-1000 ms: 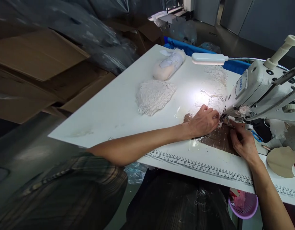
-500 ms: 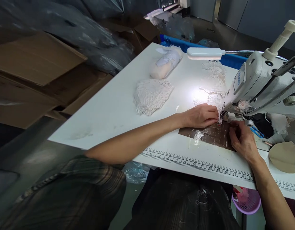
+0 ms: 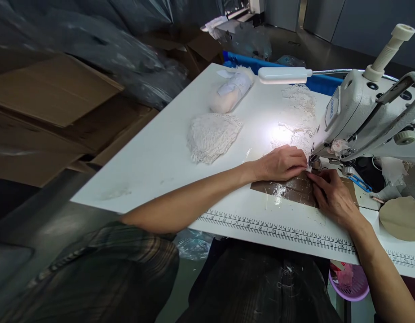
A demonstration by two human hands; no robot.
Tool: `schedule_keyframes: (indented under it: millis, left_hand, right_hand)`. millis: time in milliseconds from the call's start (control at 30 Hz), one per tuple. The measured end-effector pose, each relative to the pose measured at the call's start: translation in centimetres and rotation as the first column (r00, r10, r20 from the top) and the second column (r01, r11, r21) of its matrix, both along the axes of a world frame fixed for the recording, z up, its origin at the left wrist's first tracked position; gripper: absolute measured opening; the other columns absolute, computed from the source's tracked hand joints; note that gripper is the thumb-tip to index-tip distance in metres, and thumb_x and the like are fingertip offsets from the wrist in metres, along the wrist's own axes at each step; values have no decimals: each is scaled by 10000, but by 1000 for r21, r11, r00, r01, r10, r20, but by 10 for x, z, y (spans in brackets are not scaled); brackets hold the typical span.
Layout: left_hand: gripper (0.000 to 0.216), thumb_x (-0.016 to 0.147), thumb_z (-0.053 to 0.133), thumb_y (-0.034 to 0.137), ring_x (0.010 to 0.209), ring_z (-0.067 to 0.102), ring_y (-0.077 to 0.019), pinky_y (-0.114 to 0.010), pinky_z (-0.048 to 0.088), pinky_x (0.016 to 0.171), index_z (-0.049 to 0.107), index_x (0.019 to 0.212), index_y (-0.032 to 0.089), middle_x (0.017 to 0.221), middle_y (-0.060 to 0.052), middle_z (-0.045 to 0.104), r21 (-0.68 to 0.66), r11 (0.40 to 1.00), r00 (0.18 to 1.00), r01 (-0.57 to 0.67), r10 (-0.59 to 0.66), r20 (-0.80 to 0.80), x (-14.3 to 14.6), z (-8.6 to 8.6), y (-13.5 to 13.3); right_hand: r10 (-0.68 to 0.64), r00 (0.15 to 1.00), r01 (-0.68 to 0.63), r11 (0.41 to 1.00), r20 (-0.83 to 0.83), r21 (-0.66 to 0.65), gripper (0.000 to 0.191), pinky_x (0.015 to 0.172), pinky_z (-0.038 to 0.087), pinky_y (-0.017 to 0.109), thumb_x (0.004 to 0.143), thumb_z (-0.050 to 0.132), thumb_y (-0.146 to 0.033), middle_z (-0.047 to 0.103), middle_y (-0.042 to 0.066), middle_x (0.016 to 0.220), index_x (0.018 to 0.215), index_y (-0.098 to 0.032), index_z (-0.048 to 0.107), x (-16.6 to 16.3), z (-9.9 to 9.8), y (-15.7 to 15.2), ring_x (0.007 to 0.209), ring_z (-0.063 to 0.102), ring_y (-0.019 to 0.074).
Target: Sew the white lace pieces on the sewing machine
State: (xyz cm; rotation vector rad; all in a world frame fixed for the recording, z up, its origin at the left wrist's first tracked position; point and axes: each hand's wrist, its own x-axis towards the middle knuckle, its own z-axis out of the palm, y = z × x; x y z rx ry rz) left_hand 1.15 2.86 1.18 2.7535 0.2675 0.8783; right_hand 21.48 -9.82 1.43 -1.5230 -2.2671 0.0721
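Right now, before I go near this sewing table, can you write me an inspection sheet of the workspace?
Surface: white table, printed ruler along front edge, glossy brown patch.
Job's things: white sewing machine; white lace strip at its needle.
Clutter: white lace pile, cream wrapped roll, beige round cutout, blue-handled snips.
Hands: left hand, right hand, fingertips together at the needle.
Cables: silver flexible neck of white lamp.
Surroundings: brown cardboard boxes left; purple basket below.

Left hand (image 3: 282,162), right hand (image 3: 333,198) (on lace (image 3: 309,169)) at sewing machine (image 3: 355,112)
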Motion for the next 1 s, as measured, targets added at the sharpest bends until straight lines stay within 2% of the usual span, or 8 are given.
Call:
schedule_keyframes:
  millis: [100, 233, 500, 667, 733, 800, 900, 1000]
  left_hand:
    - [218, 993, 488, 220, 845, 653, -163, -325, 488, 736, 693, 923, 188, 973, -43, 736, 123, 992, 996, 0, 12, -91, 0, 0, 0]
    - [256, 1014, 460, 224, 795, 643, -154, -326, 449, 701, 698, 927, 186, 972, -48, 732, 208, 978, 997, -14, 31, -77, 0, 0, -1]
    - [277, 1031, 433, 219, 814, 641, -141, -319, 423, 717, 694, 944, 186, 970, -43, 731, 207, 978, 998, -6, 20, -67, 3, -3, -2]
    - [234, 1021, 462, 234, 819, 617, -152, -321, 372, 734, 690, 972, 209, 999, -22, 736, 215, 976, 991, -17, 45, -125, 1, -1, -1]
    - [223, 1012, 474, 238, 805, 612, -148, -324, 359, 747, 690, 964, 215, 996, -14, 737, 195, 981, 988, -19, 49, -148, 0, 0, -1]
    - [224, 1009, 476, 241, 792, 611, -144, -331, 355, 764, 692, 956, 214, 988, -10, 740, 176, 984, 988, -18, 44, -145, 0, 1, 0]
    - [230, 1009, 478, 246, 800, 621, -142, -344, 360, 804, 696, 943, 215, 979, -9, 743, 152, 988, 991, -31, 50, -127, 0, -1, 0]
    - [230, 1009, 476, 238, 804, 632, -136, -355, 372, 839, 694, 938, 220, 977, -7, 742, 147, 988, 993, -37, 53, -106, 1, -3, 0]
  right_hand:
    - [5, 1000, -5, 1000, -25, 9, 383, 728, 592, 384, 978, 422, -305, 574, 144, 1073, 1252, -215, 676, 1, 0, -1, 912, 607, 222]
    - [15, 999, -15, 1000, -35, 8, 386, 724, 591, 375, 983, 416, -321, 559, 143, 1089, 1241, -223, 686, 2, -1, -2, 905, 609, 212]
    - [-5, 999, 4, 1000, -47, -15, 388, 710, 586, 386, 967, 429, -305, 573, 146, 1065, 1237, -221, 693, 0, -2, -1, 895, 608, 228]
    - [-25, 997, 21, 999, -75, -50, 379, 739, 585, 398, 936, 462, -296, 609, 151, 1065, 1206, -224, 718, 1, 3, -2, 905, 631, 237]
    - [-6, 991, -10, 993, -134, -119, 357, 806, 576, 386, 919, 486, -293, 639, 129, 1076, 1169, -242, 735, 6, 12, 2, 942, 647, 226]
    - [0, 979, -51, 969, -204, -241, 353, 839, 564, 355, 915, 476, -279, 685, 93, 1045, 1149, -250, 738, 14, 23, 9, 930, 664, 200]
    - [-84, 965, -13, 930, -247, -367, 382, 810, 559, 339, 910, 434, -246, 735, 59, 938, 1153, -223, 729, 22, 31, 20, 811, 674, 176]
    - [-142, 950, 59, 956, -277, -286, 373, 850, 550, 375, 903, 442, -262, 747, 64, 979, 1129, -215, 736, 20, 24, 26, 857, 677, 197]
